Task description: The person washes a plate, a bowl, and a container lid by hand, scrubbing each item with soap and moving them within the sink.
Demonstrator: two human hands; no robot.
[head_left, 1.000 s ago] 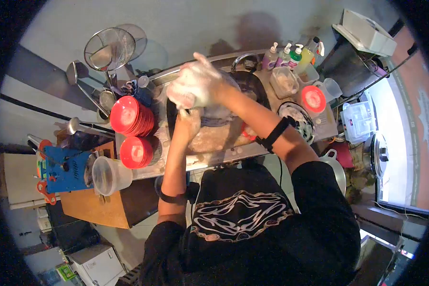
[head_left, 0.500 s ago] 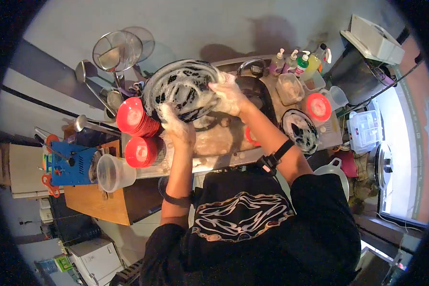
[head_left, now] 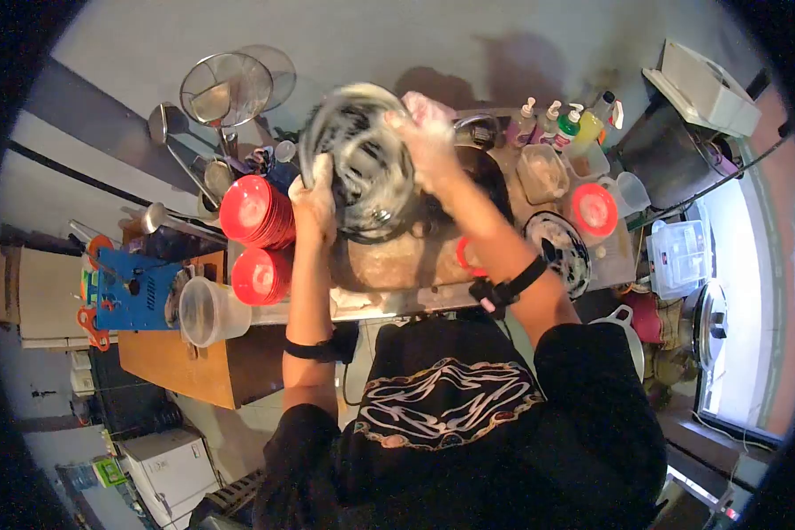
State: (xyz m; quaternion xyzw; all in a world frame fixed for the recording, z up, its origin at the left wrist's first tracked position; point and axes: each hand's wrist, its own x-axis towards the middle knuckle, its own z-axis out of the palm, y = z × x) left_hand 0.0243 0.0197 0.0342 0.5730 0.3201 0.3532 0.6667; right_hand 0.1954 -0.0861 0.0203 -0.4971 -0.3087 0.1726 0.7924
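Note:
A round black tray (head_left: 362, 168) streaked with white suds is tilted up over the sink. My left hand (head_left: 314, 208) grips its near left rim, thumb over the inner face. At the upper right edge of the tray is my right hand (head_left: 424, 132), foamy and smeared by motion; whether it holds anything cannot be made out. Left of my left hand stand a tall stack of red bowls (head_left: 254, 212) and a shorter red stack (head_left: 261, 276). Another soapy round black tray (head_left: 558, 252) leans at the right of the counter.
Soap pump bottles (head_left: 548, 124) line the back right, near plastic tubs (head_left: 541, 172) and a red bowl (head_left: 594, 210). Strainers and ladles (head_left: 225, 88) rise at the back left. A clear bucket (head_left: 212, 311) stands front left. A dark pan (head_left: 473, 181) lies behind my right forearm.
The tray has moved right and tilted more upright. My right hand has risen along its edge, and my left hand has shifted up and left on the rim.

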